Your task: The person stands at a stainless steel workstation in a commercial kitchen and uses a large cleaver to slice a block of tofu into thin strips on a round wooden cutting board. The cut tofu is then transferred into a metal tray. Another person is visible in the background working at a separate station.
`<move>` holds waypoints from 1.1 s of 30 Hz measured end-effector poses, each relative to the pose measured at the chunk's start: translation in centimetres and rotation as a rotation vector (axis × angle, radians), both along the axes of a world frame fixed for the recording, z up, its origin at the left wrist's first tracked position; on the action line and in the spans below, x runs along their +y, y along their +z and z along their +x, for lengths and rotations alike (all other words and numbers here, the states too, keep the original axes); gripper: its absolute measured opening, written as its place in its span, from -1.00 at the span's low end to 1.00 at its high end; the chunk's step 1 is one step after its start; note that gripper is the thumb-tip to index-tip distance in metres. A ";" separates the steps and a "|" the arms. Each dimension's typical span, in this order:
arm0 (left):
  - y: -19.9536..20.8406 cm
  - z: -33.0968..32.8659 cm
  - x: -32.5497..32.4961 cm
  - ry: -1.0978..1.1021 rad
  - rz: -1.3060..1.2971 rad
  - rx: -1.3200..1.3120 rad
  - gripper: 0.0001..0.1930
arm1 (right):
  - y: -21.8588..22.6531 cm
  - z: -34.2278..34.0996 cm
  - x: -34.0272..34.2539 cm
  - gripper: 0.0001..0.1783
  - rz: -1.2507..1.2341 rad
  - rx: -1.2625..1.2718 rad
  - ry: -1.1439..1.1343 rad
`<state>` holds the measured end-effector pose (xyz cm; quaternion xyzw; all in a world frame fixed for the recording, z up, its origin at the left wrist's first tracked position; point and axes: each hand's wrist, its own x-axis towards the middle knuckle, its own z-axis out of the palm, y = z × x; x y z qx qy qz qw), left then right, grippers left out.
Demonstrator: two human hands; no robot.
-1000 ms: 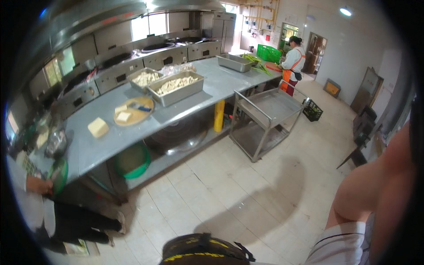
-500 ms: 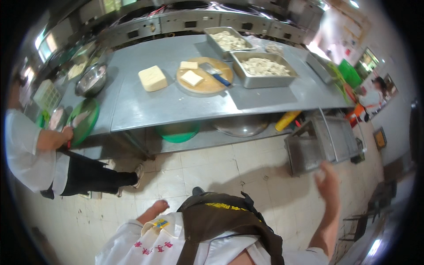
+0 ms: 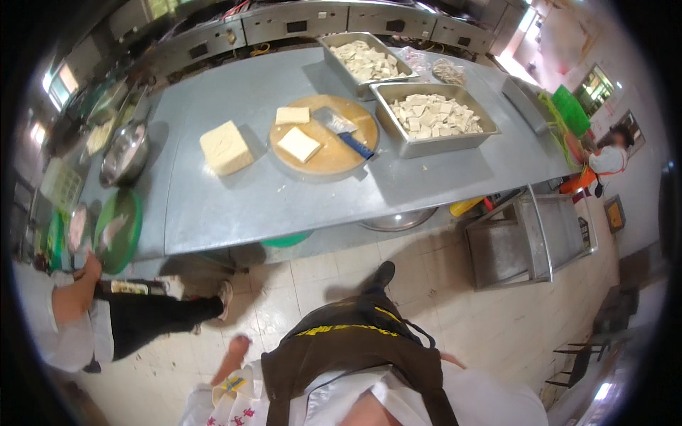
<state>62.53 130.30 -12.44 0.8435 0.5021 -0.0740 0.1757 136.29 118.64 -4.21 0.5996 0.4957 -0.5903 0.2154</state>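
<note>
My left hand point(image 3: 239, 348) hangs low at my side, well short of the table; its fingers do not show clearly, and nothing is seen in it. Of my right arm only a bit of skin shows beside the apron, with the hand out of sight. On the steel table point(image 3: 263, 206) a large pale block like tofu point(image 3: 226, 149) stands left of a round wooden cutting board point(image 3: 323, 160). Two pale slabs point(image 3: 299, 145) lie on the board. Beside them rests a cleaver point(image 3: 353, 143), its blue handle toward the near right. No hand touches these things.
Two steel pans hold pale cut pieces, a near one point(image 3: 440, 147) and a far one point(image 3: 366, 84). At left, a co-worker's hand point(image 3: 91, 266) is by a green board point(image 3: 121, 227), near a steel bowl point(image 3: 126, 155). A metal cart point(image 3: 504, 238) stands right of the tiled floor point(image 3: 419, 280).
The table has come nearer in view, and one of my feet now reaches forward. My right hand, earlier out at the right, has left the view. My left hand still hangs low.
</note>
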 end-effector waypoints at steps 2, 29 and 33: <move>-0.2 2.5 1.3 0.091 -0.326 0.001 -0.81 | -0.9 3.3 6.6 -0.65 0.251 -0.083 0.020; 17.7 23.7 31.9 0.983 0.360 -0.268 -0.71 | 18.3 7.0 68.0 -0.73 1.147 -0.457 -0.153; 17.5 20.3 36.7 1.033 0.432 -0.185 -0.67 | 18.3 7.1 69.0 -0.64 1.072 -0.477 -0.083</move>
